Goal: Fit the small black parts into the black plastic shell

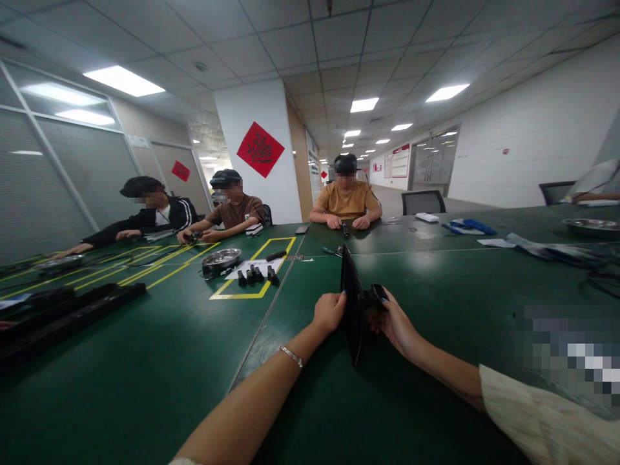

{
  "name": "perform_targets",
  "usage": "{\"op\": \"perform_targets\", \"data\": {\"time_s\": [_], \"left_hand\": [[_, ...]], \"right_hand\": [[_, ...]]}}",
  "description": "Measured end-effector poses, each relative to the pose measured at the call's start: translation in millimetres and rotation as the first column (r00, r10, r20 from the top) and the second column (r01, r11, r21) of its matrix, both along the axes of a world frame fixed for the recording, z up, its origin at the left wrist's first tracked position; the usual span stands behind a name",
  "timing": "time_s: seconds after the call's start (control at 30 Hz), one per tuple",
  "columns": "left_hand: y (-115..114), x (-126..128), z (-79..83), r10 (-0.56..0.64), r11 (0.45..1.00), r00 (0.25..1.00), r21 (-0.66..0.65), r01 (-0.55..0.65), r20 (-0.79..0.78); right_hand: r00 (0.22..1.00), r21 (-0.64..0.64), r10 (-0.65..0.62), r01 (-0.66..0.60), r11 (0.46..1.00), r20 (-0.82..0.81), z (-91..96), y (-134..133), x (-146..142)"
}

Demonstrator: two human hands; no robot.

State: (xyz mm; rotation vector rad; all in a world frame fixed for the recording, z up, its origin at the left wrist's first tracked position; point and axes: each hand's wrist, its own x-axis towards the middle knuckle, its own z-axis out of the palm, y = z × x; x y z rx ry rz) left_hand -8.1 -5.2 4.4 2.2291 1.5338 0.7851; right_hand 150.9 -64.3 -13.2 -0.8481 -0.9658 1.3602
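1. Green tabletop (188,361) fills the lower part of an office room with a panelled white ceiling (290,39) and bright square lights (364,104).
2. Above the near part of the tabletop, a thin, slightly curved black panel (353,310) stands upright, turned nearly edge-on; whether its lower end touches the surface I cannot tell.
3. Curled fingers of the left hand (330,312) grip the panel from its left side, the thumb against it; a silver bracelet (291,356) circles that wrist.
4. On the panel's right side, the right hand (398,320) has its fingers closed around a small, blocky black mount (374,296), thumb on top.
5. Just beyond the panel lies a small tool with teal handles (332,250).
6. Left of the panel, inside a yellow tape outline (237,297), short black cylindrical pieces (259,275) stand on and beside a white paper sheet (249,263), near a shiny round metal bowl (221,259).
7. Toward the left edge lies a long black trough-shaped part (72,320).
8. Toward the far right corner are a bright blue item (469,227), crumpled clear plastic (547,250) and a shallow metal dish (593,226).
9. At the far edge sits a person in a mustard shirt (347,201); two more people work farther left.
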Motion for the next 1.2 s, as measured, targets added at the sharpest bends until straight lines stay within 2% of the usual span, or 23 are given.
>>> {"op": "perform_targets", "data": {"time_s": [0.17, 0.33, 0.53, 0.63, 0.9, 1.2], "left_hand": [[-0.2, -0.1, -0.3, 0.044, 0.998, 0.999, -0.034, -0.044, 0.003], [0.1, -0.2, 0.2, 0.046, 0.999, 0.999, -0.003, -0.046, -0.026], [7.9, -0.8, -7.0, -0.027, 0.984, 0.983, -0.170, 0.058, 0.180], [9.0, -1.3, -9.2, -0.058, 0.980, 0.970, -0.173, 0.100, 0.235], [2.5, -0.8, -3.1, -0.076, 0.997, 0.986, -0.020, 0.080, 0.149], [2.0, -2.0, -1.2, -0.026, 0.999, 0.997, -0.041, 0.029, 0.067]], "right_hand": [[1.000, 0.000, -0.001, 0.001, 1.000, 0.007, 0.6, -0.8, 0.8], [1.000, 0.008, -0.004, 0.004, 1.000, -0.001, -0.1, -0.6, 0.9], [1.000, 0.012, -0.006, 0.006, 1.000, 0.004, 1.1, -1.7, -0.3], [1.000, 0.003, -0.003, 0.003, 1.000, 0.011, 2.9, -2.9, -0.4], [1.000, -0.006, -0.001, 0.001, 1.000, 0.007, 3.2, -2.9, -0.6], [0.998, 0.014, 0.044, -0.043, 0.999, -0.039, 4.3, -4.0, 0.9]]}}
